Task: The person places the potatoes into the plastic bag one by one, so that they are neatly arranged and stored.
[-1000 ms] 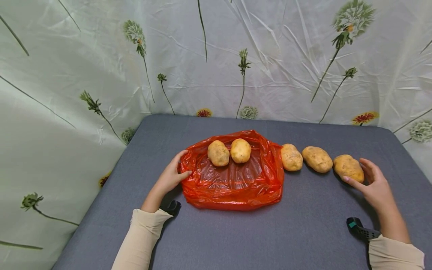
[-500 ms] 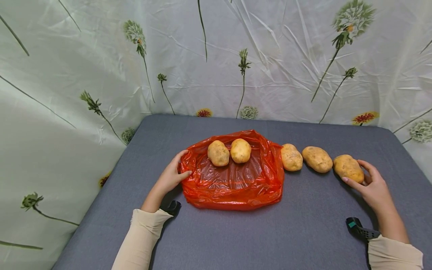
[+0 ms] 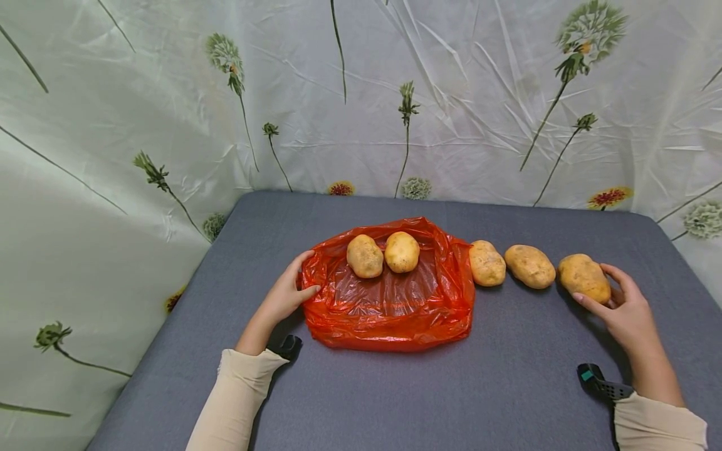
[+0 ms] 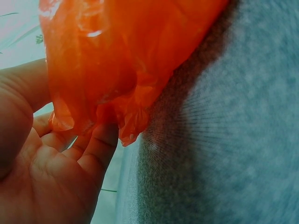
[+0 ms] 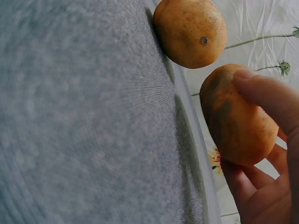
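Observation:
A red plastic bag [image 3: 389,329] lies spread on the grey table with its mouth toward me. Two potatoes [image 3: 365,256] rest side by side in it. My left hand [image 3: 284,293] grips the bag's left edge, thumb on the near side; in the left wrist view the fingers pass behind the red film [image 4: 107,51]. At the right end of the row, my right hand [image 3: 630,313] holds a potato [image 3: 583,278] between thumb and fingers. In the right wrist view that potato [image 5: 238,116] appears raised off the cloth, with the thumb across its side.
Two more potatoes stand in the row: an oval one [image 3: 530,266] in the middle and another [image 3: 487,263] against the bag's right edge. Grey cloth [image 3: 440,401] covers the table. A pale flowered curtain [image 3: 361,150] hangs behind and to the left.
My right hand has closed its fingers around the rightmost potato, which has risen slightly and shifted a little to the right. The left hand and the bag have stayed in place.

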A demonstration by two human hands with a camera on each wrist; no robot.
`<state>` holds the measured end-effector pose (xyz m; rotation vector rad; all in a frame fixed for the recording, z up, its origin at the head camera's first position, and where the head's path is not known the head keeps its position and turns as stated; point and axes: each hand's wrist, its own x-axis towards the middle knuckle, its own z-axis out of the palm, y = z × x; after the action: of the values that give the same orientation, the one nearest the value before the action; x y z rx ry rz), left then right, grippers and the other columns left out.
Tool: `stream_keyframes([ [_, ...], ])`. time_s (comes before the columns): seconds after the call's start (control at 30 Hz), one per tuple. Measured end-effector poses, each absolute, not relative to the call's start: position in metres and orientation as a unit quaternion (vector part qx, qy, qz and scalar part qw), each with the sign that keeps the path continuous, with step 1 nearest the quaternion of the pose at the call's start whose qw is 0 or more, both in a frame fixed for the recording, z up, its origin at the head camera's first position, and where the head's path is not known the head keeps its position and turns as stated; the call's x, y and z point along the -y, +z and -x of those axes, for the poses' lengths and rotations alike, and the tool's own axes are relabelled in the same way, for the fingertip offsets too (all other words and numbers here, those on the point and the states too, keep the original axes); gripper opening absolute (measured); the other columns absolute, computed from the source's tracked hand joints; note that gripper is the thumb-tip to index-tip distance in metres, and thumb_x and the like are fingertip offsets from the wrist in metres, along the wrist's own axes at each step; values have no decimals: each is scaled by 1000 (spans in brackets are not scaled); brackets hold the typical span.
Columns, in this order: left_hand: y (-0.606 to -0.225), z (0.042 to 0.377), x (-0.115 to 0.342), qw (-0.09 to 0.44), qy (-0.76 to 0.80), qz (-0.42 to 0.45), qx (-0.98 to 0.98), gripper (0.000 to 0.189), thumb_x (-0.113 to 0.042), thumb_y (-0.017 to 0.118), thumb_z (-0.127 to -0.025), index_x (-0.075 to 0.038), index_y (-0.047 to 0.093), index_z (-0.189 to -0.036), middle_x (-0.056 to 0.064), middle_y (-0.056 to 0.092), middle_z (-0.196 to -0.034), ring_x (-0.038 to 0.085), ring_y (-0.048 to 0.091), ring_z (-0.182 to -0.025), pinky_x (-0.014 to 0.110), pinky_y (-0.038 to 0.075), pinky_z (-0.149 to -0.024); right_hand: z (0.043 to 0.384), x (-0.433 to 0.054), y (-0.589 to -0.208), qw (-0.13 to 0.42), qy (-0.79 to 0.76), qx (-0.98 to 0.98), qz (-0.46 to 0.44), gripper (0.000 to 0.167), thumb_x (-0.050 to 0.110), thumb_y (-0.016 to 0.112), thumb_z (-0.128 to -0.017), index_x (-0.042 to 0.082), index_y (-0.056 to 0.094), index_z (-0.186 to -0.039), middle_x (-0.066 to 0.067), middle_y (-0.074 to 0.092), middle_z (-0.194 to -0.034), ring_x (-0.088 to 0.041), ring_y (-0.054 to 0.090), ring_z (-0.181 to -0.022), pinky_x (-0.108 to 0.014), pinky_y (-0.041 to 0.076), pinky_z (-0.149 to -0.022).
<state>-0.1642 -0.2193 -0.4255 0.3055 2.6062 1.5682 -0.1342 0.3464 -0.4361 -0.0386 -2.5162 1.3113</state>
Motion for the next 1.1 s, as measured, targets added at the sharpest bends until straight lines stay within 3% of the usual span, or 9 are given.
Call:
stream_keyframes([
  [0.3, -427, 164, 221, 30, 498, -111, -860, 72, 0, 65, -79, -9, 25, -139, 19, 32, -135, 33, 40, -117, 47, 36, -93, 134, -341, -430, 154, 452, 879, 14, 73, 7, 66, -79, 21, 29, -140, -2, 28, -139, 2, 33, -115, 1, 26, -79],
  [1.1, -422, 163, 218, 34, 499, -108, -859, 71, 1, 64, -80, -8, 25, -139, 19, 32, -135, 33, 42, -115, 47, 38, -91, 135, -324, -412, 167, 455, 874, -21, 73, 3, 67, -78, 17, 31, -140, 3, 32, -139, 6, 34, -114, 0, 27, -82],
])
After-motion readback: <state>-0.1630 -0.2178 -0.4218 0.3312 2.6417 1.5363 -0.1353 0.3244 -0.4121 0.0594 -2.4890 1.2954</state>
